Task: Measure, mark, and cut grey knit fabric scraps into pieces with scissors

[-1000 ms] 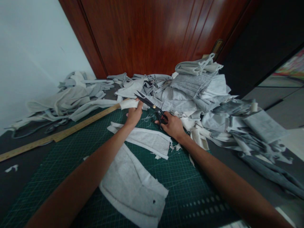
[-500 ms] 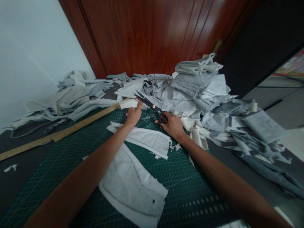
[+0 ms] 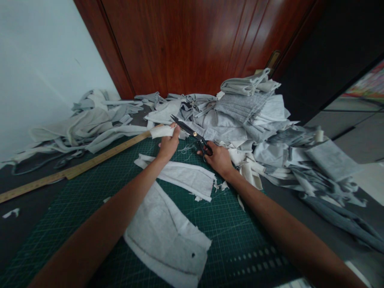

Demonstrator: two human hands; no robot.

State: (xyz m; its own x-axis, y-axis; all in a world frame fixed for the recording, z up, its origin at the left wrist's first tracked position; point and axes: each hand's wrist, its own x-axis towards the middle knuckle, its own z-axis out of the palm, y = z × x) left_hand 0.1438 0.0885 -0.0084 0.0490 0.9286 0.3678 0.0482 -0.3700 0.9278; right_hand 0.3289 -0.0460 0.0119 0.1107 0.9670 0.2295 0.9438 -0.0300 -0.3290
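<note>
A right hand (image 3: 218, 159) grips the looped handles of black steel scissors (image 3: 192, 134), blades parted at a pale knit fabric strip (image 3: 162, 131) pinched in the left hand (image 3: 168, 145), above a gridded green cutting mat (image 3: 228, 224). Soft grey offcuts (image 3: 168, 240) lie flat on the mat; a long wooden ruler (image 3: 75, 170) and a rumpled heap of grey scraps (image 3: 252, 116) border it.
</note>
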